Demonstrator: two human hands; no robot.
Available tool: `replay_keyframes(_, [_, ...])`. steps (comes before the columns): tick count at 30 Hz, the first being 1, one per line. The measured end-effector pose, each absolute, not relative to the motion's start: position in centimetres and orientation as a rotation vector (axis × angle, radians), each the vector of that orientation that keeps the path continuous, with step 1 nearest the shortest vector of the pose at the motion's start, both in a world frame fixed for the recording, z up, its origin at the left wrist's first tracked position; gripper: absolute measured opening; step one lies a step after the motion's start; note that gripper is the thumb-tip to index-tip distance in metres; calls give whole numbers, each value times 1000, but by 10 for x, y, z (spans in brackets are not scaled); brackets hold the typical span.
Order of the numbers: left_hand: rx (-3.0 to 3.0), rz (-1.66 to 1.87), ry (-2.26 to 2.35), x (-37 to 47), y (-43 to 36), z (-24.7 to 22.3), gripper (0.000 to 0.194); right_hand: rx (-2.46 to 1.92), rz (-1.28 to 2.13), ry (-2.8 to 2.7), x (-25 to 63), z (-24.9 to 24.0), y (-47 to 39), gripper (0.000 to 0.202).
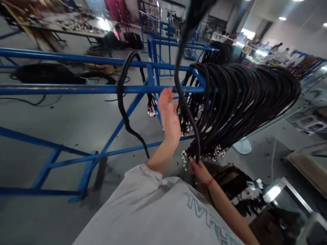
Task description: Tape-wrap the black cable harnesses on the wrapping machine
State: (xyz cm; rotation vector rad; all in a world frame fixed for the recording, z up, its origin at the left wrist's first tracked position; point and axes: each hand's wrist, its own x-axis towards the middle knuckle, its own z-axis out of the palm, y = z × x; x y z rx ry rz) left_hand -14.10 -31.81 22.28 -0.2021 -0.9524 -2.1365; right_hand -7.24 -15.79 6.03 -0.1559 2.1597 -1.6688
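My left hand (pixel 169 110) is raised at the blue rack's front rail (pixel 97 89), palm up and fingers apart, with nothing in it. Lower right, my right hand (pixel 200 170) is closed around the lower end of a black cable (pixel 186 102), which runs up past the rail to the top of the view. Just beyond that hand, many black cable harnesses (pixel 245 92) hang in a thick row over the rack, their white connectors (pixel 217 153) bunched at the bottom. Left of my left hand, a single black harness (pixel 122 98) loops over both rails.
The blue rack's legs and braces (pixel 87 170) spread across the floor at left. A table with small parts (pixel 76 25) stands at the back left. Boxes and dark material (pixel 232 180) lie at lower right. People (pixel 277 47) are far off at upper right.
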Motion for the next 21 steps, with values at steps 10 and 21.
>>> replay_keyframes(10, [-451,-1077,-2229,-133,-441,156,28,-947,-955,3244,-139,185,-217,40])
replay_keyframes(21, [-82,-1541,-2204,-115,-445,89,30,-774,-693,3560,-162,235,-183,57])
